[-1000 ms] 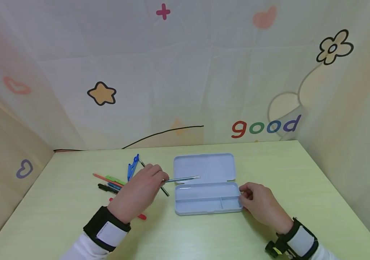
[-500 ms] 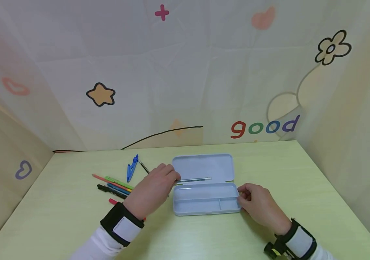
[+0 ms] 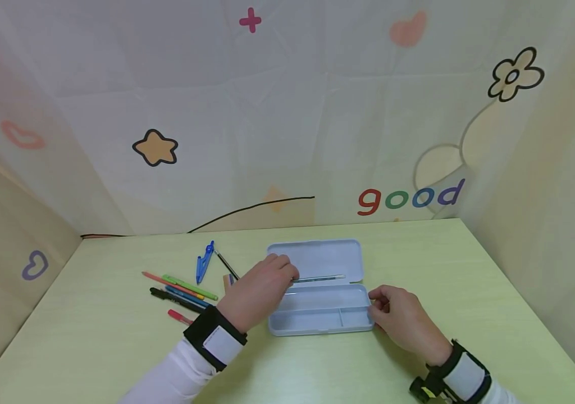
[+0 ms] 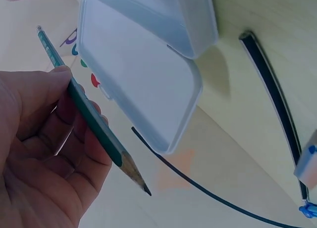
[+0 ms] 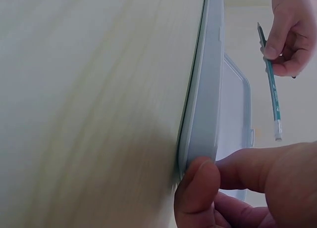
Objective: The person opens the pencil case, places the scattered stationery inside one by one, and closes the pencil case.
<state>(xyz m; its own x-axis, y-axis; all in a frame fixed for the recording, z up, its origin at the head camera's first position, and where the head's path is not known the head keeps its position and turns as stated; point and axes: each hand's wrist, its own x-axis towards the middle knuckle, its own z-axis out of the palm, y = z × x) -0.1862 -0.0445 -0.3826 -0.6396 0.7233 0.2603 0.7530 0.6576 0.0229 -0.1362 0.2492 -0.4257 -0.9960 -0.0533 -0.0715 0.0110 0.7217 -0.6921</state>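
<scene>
Left hand holds a pencil above the open case.

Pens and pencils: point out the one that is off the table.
The green pencil pinched in the left hand; the other pens and pencils in view lie on the table.
</scene>
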